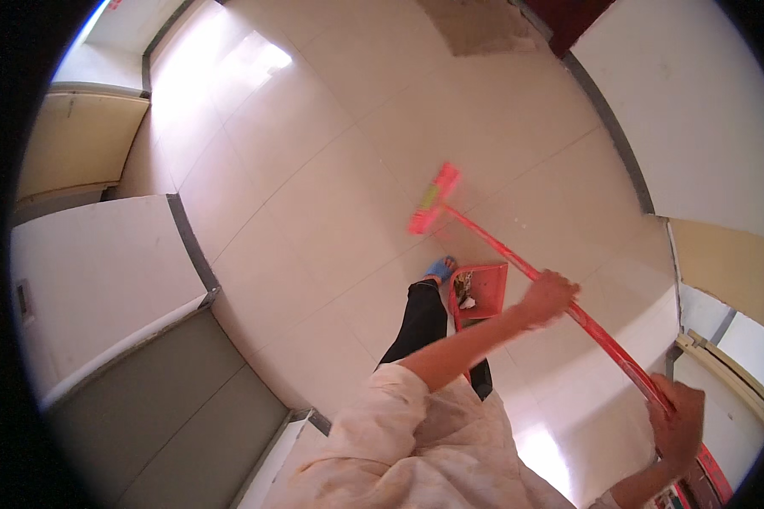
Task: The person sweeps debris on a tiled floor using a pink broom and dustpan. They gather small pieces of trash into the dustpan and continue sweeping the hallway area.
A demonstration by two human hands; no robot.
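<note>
My left hand point(547, 298) is wrapped around the middle of a red broom handle point(605, 337). Higher up the same handle, my right hand point(675, 417) grips it near the lower right of the view. The broom head point(433, 198), pinkish red with a yellow-green patch, is at the floor and slightly blurred. A red dustpan point(491, 286) lies beside my foot in a blue slipper point(440, 270), with litter point(465, 294) in its left side. My left forearm covers the dustpan's rear part.
Pale floor tiles point(305, 242) spread ahead, with small white bits point(520, 222) right of the broom head. White walls with grey skirting point(611, 133) flank both sides. A brown patch point(477, 28) lies at the far end, near a dark red surface point(573, 22). Cream door panels point(79, 143) stand left.
</note>
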